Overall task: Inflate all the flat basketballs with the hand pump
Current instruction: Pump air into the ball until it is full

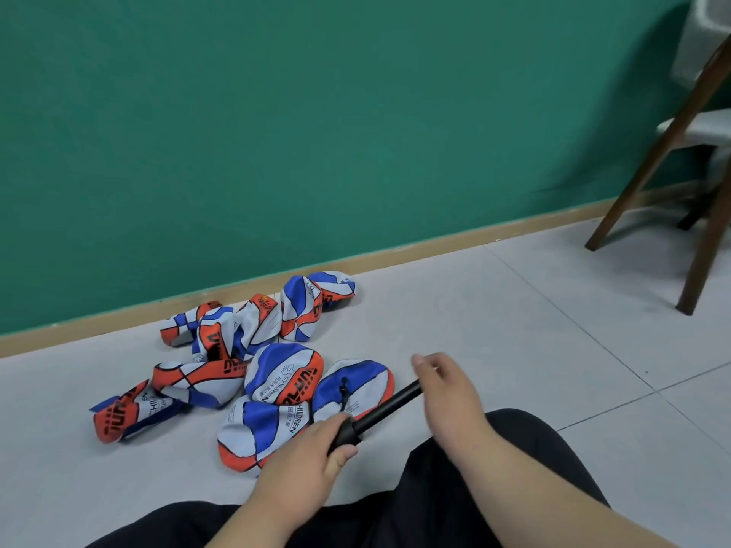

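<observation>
Several flat basketballs (pixel 253 365), blue, white and orange, lie crumpled in a heap on the floor near the wall. A black hand pump (pixel 379 413) stretches across in front of me, over the nearest flat ball (pixel 352 385). My left hand (pixel 312 464) grips the pump's thicker lower end. My right hand (pixel 447 385) closes round the upper end, and that end is hidden by the hand. A short black hose (pixel 344 389) dangles from the pump over the nearest ball.
A green wall (pixel 277 132) with a wooden skirting board (pixel 356 263) runs behind the heap. Dark wooden chair legs (pixel 696 183) stand at the right on the grey tiled floor (pixel 514 310). My legs in black trousers (pixel 455 504) fill the bottom of the view.
</observation>
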